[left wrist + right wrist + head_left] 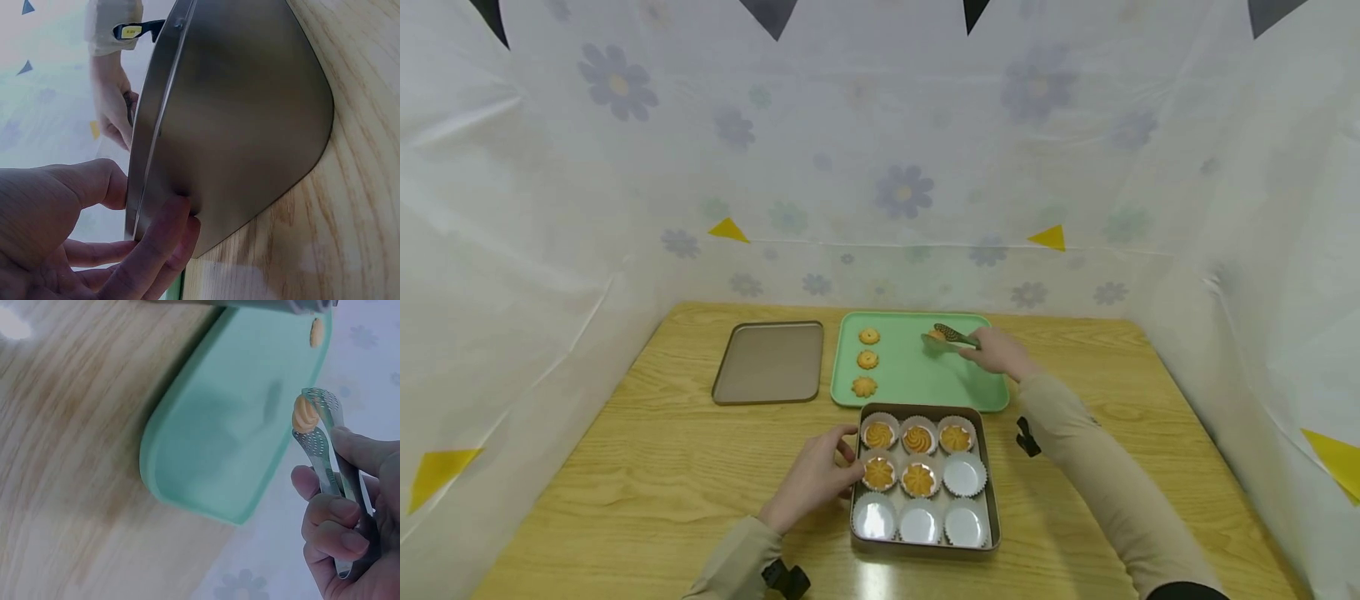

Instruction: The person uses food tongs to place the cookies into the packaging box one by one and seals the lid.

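My right hand point(997, 354) holds perforated metal tongs point(323, 464) over the green tray point(925, 379). Between the tongs' tips sits a swirled cookie point(304, 414), raised off the tray in the right wrist view. At the left wall of a deep metal baking pan point(925, 550), my left hand point(818, 475) grips the rim, some fingers pressed to the outer side. White paper cups stand in rows inside the pan; several hold golden cookies point(917, 439), while the front row and the middle row's right cup point(965, 474) hold none.
Three more cookies point(868, 360) lie in a column on the green tray's left side. Left of it rests a flat brown tray point(775, 362). All stand on a wooden table point(662, 467), enclosed by flower-printed curtains point(902, 192).
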### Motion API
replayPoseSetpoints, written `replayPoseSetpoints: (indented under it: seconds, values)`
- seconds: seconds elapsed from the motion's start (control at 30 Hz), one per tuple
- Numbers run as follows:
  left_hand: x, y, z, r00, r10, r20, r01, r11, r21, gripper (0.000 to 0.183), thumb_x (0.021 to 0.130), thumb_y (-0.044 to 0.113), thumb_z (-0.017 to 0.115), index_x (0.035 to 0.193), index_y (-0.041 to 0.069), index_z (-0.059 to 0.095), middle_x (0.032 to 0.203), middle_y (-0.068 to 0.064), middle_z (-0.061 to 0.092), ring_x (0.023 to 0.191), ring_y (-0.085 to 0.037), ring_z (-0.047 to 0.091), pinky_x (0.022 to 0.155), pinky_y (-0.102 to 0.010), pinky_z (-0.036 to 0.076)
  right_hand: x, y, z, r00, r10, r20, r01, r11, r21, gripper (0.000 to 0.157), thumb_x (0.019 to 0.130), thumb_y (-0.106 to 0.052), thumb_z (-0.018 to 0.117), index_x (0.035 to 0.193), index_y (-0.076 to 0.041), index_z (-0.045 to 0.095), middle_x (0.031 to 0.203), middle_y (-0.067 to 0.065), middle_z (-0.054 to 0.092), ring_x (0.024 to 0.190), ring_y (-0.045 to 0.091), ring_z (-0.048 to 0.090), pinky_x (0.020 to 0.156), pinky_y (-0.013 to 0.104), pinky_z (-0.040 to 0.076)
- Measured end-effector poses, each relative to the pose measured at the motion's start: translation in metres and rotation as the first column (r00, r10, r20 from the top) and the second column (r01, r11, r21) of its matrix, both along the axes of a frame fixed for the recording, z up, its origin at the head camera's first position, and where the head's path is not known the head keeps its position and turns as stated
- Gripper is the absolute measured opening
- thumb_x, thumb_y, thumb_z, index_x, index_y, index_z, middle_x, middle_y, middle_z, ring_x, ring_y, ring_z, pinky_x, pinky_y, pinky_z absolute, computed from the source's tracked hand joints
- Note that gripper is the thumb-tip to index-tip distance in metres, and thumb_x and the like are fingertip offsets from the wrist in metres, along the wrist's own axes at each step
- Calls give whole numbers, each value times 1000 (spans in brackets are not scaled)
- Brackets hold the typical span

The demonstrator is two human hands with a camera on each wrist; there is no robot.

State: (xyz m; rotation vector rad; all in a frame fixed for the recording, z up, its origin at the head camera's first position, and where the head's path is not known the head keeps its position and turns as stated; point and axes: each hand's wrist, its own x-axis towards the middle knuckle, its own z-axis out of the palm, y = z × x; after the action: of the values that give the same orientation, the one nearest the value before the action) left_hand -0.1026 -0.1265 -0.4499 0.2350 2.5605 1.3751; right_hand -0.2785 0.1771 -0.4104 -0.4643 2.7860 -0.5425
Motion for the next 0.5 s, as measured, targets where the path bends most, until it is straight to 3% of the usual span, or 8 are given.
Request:
replayPoseSetpoints:
  seconds: [0.13,0.27,0.37,0.5]
  values:
    - [0,0,1,1000,3,-2,-3,1000,-8,64,82,6,69,141,-7,48,93,-13,66,58,-12,65,52,-22,56,5,8,9,999,39,-13,-39,999,-2,29,102,-25,56,89,-2,67,57,-4,41,50,8,34,51,24,33]
    - [0,0,2,1000,2,-1,-2,1000,-10,64,82,6,69,141,-7,48,93,-13,66,58,-12,65,52,-23,56,12,16,18,995,97,-31,-97,995,-14,38,101,-22,58,66,-15,46,56,-5,35,51,9,31,53,25,31]
    - [0,1,1,1000,1,0,-1,1000,-10,64,82,6,69,141,-7,48,92,-13,66,58,-12,65,52,-22,56,19,21,26,989,145,-37,-146,989,-23,37,100,-20,58,66,-14,45,57,-5,34,52,10,30,54,26,30]
    - [0,1,1,1000,2,-1,-2,1000,-13,64,82,6,70,141,-7,49,92,-13,66,59,-12,64,52,-22,56,31,28,37,979,203,-37,-204,978,-44,25,100,-18,59,79,-4,62,59,-5,37,53,9,31,55,26,31]
